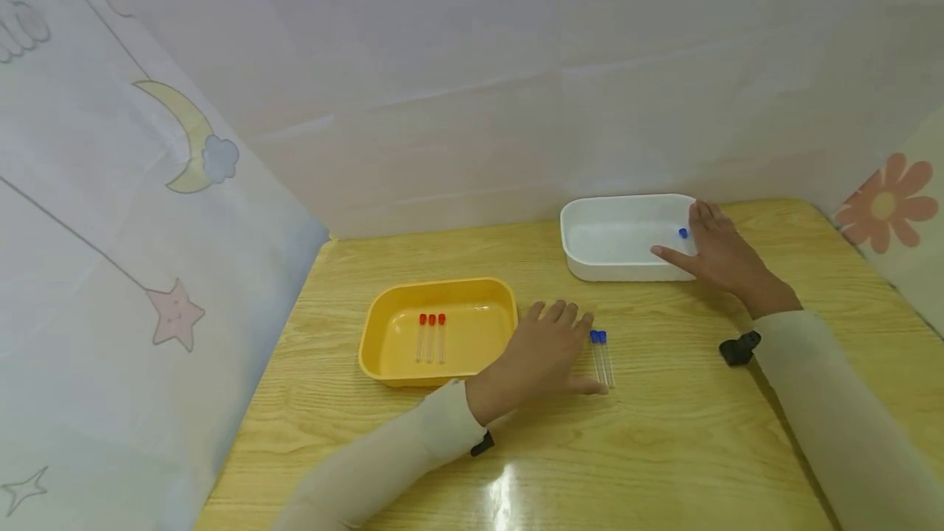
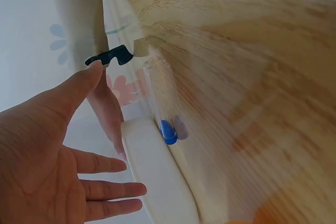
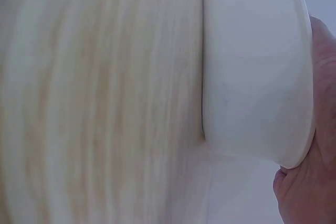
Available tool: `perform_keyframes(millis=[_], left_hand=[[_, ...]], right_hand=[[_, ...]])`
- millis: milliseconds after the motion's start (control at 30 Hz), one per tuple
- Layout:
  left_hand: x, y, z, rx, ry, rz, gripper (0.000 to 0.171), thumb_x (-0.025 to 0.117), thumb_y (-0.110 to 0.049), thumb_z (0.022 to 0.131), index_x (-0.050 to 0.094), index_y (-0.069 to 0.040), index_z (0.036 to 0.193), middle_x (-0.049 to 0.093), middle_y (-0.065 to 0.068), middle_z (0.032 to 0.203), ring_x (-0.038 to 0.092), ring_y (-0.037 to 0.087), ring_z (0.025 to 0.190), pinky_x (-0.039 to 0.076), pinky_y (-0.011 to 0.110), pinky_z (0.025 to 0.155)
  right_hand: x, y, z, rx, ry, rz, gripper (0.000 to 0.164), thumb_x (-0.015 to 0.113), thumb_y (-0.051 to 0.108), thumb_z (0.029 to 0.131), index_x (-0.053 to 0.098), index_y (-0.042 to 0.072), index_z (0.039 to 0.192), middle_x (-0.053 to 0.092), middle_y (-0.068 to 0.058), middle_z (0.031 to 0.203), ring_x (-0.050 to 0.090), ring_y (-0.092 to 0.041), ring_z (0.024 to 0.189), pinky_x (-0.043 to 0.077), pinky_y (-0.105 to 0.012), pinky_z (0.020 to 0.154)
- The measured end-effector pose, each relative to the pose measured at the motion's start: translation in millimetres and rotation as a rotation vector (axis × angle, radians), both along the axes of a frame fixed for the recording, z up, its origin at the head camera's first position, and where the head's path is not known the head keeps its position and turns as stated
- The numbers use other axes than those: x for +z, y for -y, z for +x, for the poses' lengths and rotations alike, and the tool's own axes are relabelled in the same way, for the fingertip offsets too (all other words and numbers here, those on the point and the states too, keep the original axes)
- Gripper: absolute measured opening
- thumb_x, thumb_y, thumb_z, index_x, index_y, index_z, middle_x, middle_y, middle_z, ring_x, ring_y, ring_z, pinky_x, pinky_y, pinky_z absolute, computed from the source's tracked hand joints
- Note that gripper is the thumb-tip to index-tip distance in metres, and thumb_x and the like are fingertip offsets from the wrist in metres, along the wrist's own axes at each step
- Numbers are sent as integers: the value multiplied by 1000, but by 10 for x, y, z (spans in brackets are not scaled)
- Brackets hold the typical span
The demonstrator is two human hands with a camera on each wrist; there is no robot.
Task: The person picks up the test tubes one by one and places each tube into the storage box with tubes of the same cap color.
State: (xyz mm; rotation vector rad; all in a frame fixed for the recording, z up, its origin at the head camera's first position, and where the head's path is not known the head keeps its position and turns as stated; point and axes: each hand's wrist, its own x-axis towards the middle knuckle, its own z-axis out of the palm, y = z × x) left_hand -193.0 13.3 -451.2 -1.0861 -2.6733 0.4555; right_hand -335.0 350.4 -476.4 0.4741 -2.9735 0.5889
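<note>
My left hand [image 1: 542, 351] is spread beside two clear tubes with blue caps [image 1: 602, 337] lying on the table; its thumb reaches close to their lower ends. In the left wrist view the fingers [image 2: 113, 190] are straight and apart, with nothing between them. At the back right, my right hand [image 1: 719, 252] rests over the right end of the white tray [image 1: 612, 272], thumb and fingers spread. Inside that tray a blue cap [image 1: 683, 233] shows between thumb and fingers; whatever lies below it is hidden. The right wrist view shows the palm [image 3: 320, 177] against the tray's rim.
A yellow tray [image 1: 379, 367] stands on the left, with three red-capped tubes [image 1: 431, 338] lying side by side in it. Fabric walls [image 1: 442, 64] border the wooden table [image 1: 627, 465] at the back and both sides. Each wrist wears a black device [image 1: 740, 348].
</note>
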Motion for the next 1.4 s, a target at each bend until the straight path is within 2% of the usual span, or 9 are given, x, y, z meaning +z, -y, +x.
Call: perform_keyframes(millis=[200,367,733,1067,1200,1400], left_hand=[[-71,-43,-4,11,20,-20,102,41,-92,80,49,-19,151,53,4,145,47,21,135,37,46,114],[-93,-59,6,4,5,-35,100,43,-92,80,52,-19,148,55,3,141,49,20,131,39,42,112],[-139,-79,14,-10,7,-8,96,48,-90,80,58,-16,140,60,3,131,53,20,124,41,41,110],[-185,-80,2,7,10,-20,91,53,-90,76,64,-17,128,61,0,114,56,18,112,45,38,105],[-197,-76,-6,22,15,-45,92,51,-91,77,63,-16,127,61,0,115,56,18,112,45,38,105],[-202,-67,-22,26,57,-34,89,53,-88,78,63,-14,126,61,0,113,57,17,109,47,37,101]], right_hand=[[20,25,51,3,21,-8,110,49,64,99,-10,-11,154,-20,-26,163,-19,-43,151,-7,-61,119],[25,28,78,-3,17,-3,110,49,64,99,-10,-11,154,-18,-27,163,-21,-41,150,-8,-59,120],[35,39,140,-5,10,-16,109,50,63,99,-8,-12,155,-17,-26,164,-23,-37,150,-6,-60,120],[10,98,105,-10,8,-28,111,51,65,98,-9,-9,156,-17,-25,165,-19,-40,151,-2,-63,119],[11,121,95,-11,24,-29,111,50,66,98,-9,-8,156,-18,-24,165,-20,-39,151,-3,-62,119],[5,135,81,-15,36,-23,112,49,67,98,-11,-7,156,-19,-23,165,-20,-39,151,-3,-63,119]])
